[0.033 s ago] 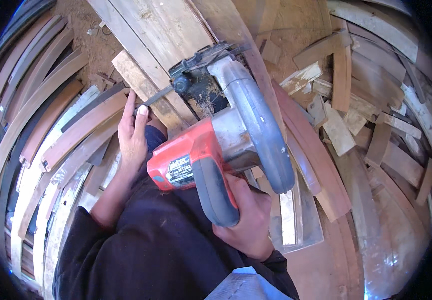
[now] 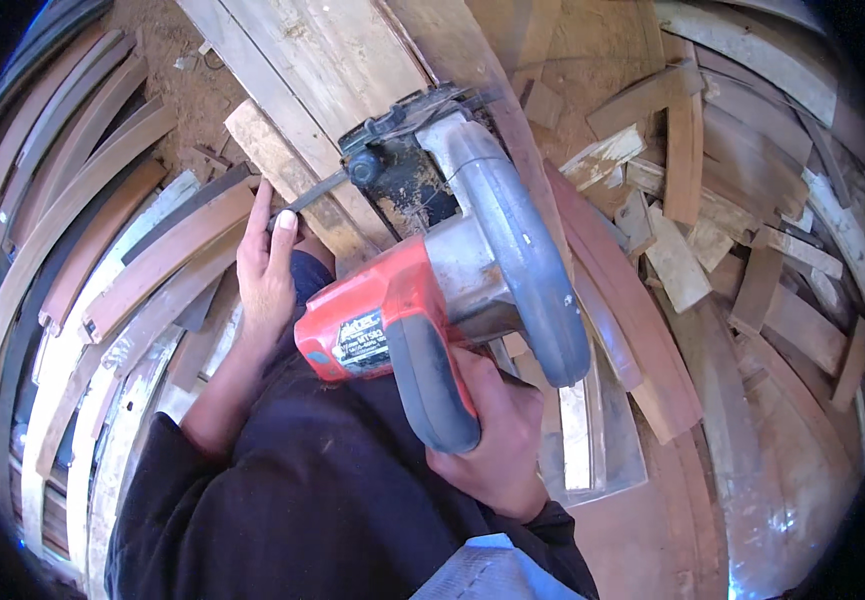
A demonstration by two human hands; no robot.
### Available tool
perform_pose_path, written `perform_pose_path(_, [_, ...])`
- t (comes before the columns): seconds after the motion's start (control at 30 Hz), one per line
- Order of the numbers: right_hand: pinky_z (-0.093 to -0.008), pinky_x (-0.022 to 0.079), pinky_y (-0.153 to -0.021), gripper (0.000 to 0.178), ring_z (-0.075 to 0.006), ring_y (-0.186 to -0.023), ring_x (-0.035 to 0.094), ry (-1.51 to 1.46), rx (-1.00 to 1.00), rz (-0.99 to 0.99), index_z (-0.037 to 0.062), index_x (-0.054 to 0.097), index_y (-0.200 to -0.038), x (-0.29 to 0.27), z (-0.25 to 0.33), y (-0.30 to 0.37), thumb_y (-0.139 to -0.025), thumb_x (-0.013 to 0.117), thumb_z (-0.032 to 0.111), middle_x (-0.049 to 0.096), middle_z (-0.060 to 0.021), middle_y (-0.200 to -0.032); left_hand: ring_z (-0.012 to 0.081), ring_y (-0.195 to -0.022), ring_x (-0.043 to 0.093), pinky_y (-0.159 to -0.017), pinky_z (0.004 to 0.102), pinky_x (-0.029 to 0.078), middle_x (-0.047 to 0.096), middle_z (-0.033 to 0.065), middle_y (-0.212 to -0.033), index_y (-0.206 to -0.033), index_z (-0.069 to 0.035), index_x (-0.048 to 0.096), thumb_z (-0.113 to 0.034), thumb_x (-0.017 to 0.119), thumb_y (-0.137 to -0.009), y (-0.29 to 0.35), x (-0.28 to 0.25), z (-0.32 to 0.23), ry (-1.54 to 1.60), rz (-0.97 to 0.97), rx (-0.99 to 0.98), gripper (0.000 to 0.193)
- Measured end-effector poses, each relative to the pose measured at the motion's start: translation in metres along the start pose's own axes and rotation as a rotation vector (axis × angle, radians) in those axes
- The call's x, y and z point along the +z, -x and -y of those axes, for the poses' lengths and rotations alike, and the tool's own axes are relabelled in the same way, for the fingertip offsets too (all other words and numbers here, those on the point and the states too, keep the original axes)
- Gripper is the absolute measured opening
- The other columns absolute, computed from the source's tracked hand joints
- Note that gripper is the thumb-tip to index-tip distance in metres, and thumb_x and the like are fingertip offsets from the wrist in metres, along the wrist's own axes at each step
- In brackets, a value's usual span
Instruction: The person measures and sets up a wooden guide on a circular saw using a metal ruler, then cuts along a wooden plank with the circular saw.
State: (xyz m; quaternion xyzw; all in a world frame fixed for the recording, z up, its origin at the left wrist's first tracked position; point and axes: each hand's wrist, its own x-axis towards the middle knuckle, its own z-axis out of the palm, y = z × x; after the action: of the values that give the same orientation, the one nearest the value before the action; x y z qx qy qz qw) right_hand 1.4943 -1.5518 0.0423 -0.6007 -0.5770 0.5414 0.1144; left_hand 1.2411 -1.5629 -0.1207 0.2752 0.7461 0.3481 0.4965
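A light blue cloth (image 2: 492, 570) shows at the lower edge, nearest the camera, next to the dark, loose cloth garment (image 2: 302, 500) that covers the person's body and upper arms. Out of a dark sleeve comes the right hand (image 2: 500, 435), its fingers clenched around the black-and-red loop handle (image 2: 432, 385) of a red, black and silver circular saw (image 2: 367, 310); the fingertips are hidden behind the handle, so whether one presses a trigger cannot be told. The saw sits in the middle of the view, in front of the body, with its rounded blue-grey blade guard (image 2: 532, 265) to the right of the red motor housing and its black metal base plate (image 2: 407, 185), dusted with wood chips, over the boards. Farther left, the left hand (image 2: 270, 262) pinches the end of a thin, flat, dark metal bar (image 2: 322, 189), thumb on top; the bar runs from there to the base plate, crossing a short, pale wooden board (image 2: 267, 145). Beside this board, long, pale wooden planks (image 2: 322, 60) extend away to the upper edge. Reddish-brown wooden planks (image 2: 642, 350) lie to the right of the guard, and beyond them a jumbled heap of wooden offcuts (image 2: 687, 245). Many long timber lengths (image 2: 102, 260) fill the left side, with brown, bare dirt ground (image 2: 177, 90) showing past them.
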Motion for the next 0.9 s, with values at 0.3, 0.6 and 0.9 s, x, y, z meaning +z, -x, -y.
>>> perform_pose_path(0.3, [-0.0384,0.059,-0.075,0.062,-0.035,-0.08,0.076,0.026,0.035,-0.014,-0.0017,0.068,-0.125,-0.001,0.014,-0.008,-0.064,0.076,0.0,0.074,-0.0185,-0.091,0.0116,-0.098,0.057,-0.092,0.0277,0.048,0.064,0.0043,-0.108,-0.164,0.006,0.033,-0.024,0.056,-0.112,-0.01,-0.007,0.004,0.01,0.018,0.029,0.064])
perform_pose_path(0.6, [-0.0367,0.059,-0.079,0.059,-0.0337,-0.082,0.077,0.03,0.062,-0.011,-0.0013,0.068,-0.125,0.001,0.021,-0.014,-0.066,0.076,0.0,0.075,-0.0183,-0.092,0.0127,-0.104,0.06,-0.097,0.029,0.049,0.068,0.0081,-0.122,-0.165,0.005,0.031,-0.02,0.054,-0.113,-0.014,-0.006,-0.01,0.109,0.058,0.035,0.062])
perform_pose_path(0.9, [-0.0323,0.058,-0.073,0.039,-0.0239,-0.076,0.078,0.045,0.075,-0.102,-0.0008,0.071,-0.116,0.009,0.025,-0.021,-0.08,0.085,0.003,0.078,-0.0141,-0.088,0.0174,-0.119,0.062,-0.104,0.0351,0.051,0.06,0.0126,-0.143,-0.165,0.005,0.03,-0.028,0.053,-0.113,-0.02,-0.011,-0.014,-0.029,0.115,0.009,0.065])
